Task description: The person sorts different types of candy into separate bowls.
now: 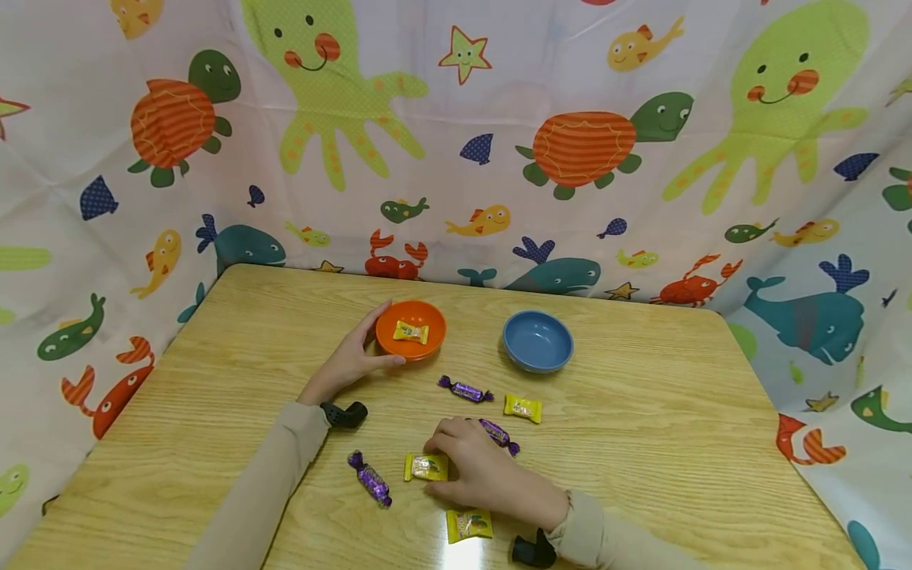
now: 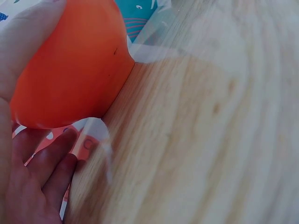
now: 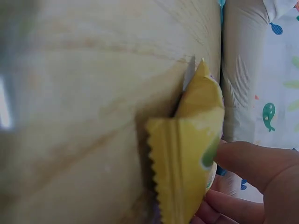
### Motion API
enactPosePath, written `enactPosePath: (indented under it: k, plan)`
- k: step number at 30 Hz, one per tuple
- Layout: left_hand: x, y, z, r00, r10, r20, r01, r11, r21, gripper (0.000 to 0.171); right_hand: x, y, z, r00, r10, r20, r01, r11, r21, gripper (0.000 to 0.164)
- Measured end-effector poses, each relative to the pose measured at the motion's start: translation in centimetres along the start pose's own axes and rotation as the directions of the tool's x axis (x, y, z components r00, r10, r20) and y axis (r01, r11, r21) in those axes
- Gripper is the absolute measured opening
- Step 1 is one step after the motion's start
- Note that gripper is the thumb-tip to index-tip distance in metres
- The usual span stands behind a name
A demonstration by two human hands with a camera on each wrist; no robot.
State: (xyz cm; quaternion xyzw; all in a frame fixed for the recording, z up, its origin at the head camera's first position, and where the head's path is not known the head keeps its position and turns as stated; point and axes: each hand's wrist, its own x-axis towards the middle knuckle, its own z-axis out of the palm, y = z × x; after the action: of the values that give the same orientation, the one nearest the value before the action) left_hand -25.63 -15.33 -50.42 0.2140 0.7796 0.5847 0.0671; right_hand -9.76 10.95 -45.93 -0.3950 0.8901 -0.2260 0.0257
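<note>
My left hand [image 1: 354, 354] grips the orange bowl [image 1: 386, 339] from its left side, thumb at the near rim and fingers at the far side. The left wrist view shows the bowl's outer wall [image 2: 79, 70] close up, its base on the table. A yellow-wrapped candy [image 1: 412, 332] lies inside. My right hand [image 1: 484, 471] is over the table, thumb and index finger apart on either side of another yellow-wrapped candy [image 1: 425, 467]. Nearer the right wrist lies a yellow-wrapped candy [image 1: 470, 525], large in the right wrist view [image 3: 187, 154], where it partly hides the fingers.
A blue bowl [image 1: 537, 342] stands right of the orange one. Purple-wrapped candies lie behind the right hand [image 1: 466, 390], partly under it [image 1: 500, 435] and at the left [image 1: 370, 480]. Another yellow candy [image 1: 523, 408] is near the blue bowl. A printed curtain [image 1: 456, 182] hangs behind the table.
</note>
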Motion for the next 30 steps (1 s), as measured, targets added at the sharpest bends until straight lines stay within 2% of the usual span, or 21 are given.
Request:
enactPosePath:
  k: [11,22,23,30]
  plan:
    - [0.0,0.3,0.2,1.0,-0.013,0.002,0.013,1.0,-0.009,0.1,0.0,0.0,0.1,1.0,-0.017,-0.007,0.016,0.999,-0.051,0.03]
    - [-0.1,0.4,0.1,1.0,-0.007,-0.003,0.007,1.0,0.002,0.101,0.1,0.0,-0.4,1.0,-0.021,-0.009,0.021,1.0,-0.013,0.024]
    - [-0.2,0.8,0.1,1.0,-0.013,0.002,0.013,1.0,-0.002,0.101,0.1,0.0,-0.5,1.0,-0.024,-0.016,0.024,1.0,-0.007,0.024]
    - [0.0,0.4,0.1,1.0,-0.025,0.007,0.025,1.0,-0.012,0.1,0.5,0.0,-1.8,0.998,-0.046,-0.042,0.046,0.999,0.018,0.024]
